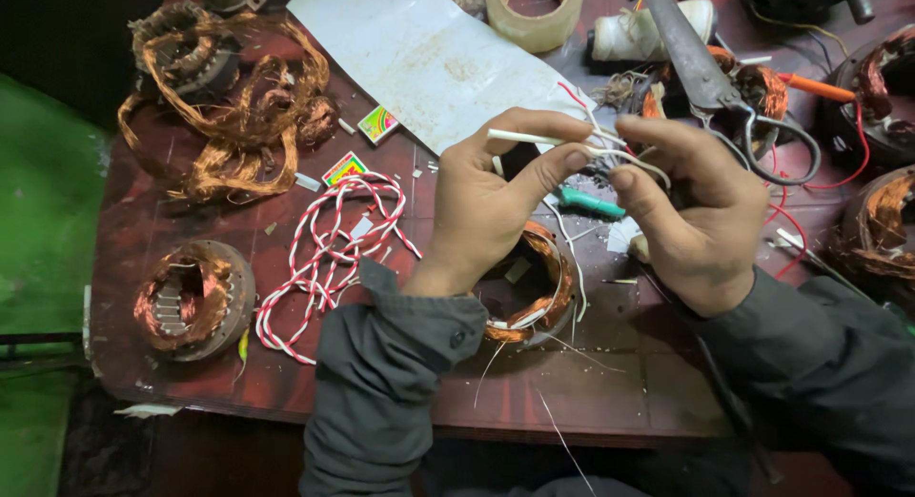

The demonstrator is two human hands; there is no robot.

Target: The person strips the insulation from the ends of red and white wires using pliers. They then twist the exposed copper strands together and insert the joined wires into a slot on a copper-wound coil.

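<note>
My left hand [496, 197] pinches a thin white sleeve tube [524, 137] between thumb and fingers, just above a copper-wound stator [545, 287] on the dark red table [610, 392]. My right hand [701, 211] meets it from the right, fingers closed on the thin white and red wire ends [620, 154] at the tube's tip. The wires run down to the stator beneath my hands. Both forearms wear dark grey sleeves.
A red-and-white twisted wire coil [329, 254] lies to the left, beside another stator [191, 297] and a tangle of loose copper wire [229, 106]. Scissors [710, 78], a tape roll [534, 11], a white sheet [429, 59], a green-handled tool [591, 203] and more stators [882, 221] lie behind and right.
</note>
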